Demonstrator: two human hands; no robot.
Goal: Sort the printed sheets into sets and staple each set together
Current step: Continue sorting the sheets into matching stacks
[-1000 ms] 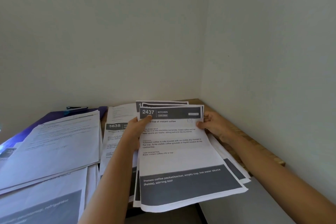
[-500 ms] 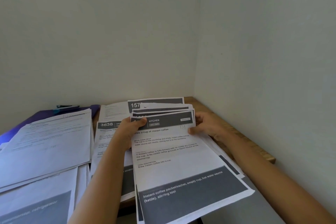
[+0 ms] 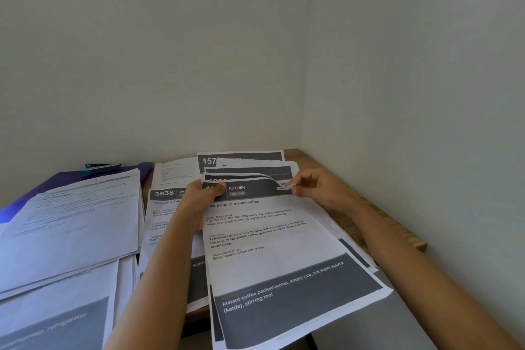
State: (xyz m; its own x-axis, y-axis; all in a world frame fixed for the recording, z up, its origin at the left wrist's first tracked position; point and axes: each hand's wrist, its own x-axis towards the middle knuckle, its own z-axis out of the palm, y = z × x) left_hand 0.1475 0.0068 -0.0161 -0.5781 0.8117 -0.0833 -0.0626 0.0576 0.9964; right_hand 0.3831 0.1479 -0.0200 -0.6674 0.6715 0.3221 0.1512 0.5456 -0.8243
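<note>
Paper, white with dark grey header and footer bands: the stack of printed sheets (image 3: 272, 253) is held low over the right part of the wooden table (image 3: 372, 209), its far ends fanned so that several headers show in steps. The top sheet (image 3: 255, 224) is headed KITCHEN and concerns instant coffee.

The left hand (image 3: 199, 197) grips the stack's upper left corner, thumb laid across the header; its fingers beneath are hidden. The right hand (image 3: 316, 187) pinches the upper right corner of one sheet between thumb and fingertip, and that corner curls upward.

Just left of the stack lies a sheet numbered 3638 (image 3: 166, 209). Further left is a pile of text pages (image 3: 71, 221) over a purple cover (image 3: 25, 203), with a slim dark object (image 3: 102, 165) near the wall; pen or otherwise, I cannot tell. No stapler is identifiable.

Assessment: sorting is in hand, stapling not yet. The next move calls for freeing a single corner, reading its number, and drawing that sheet out while the left hand anchors the rest.
</note>
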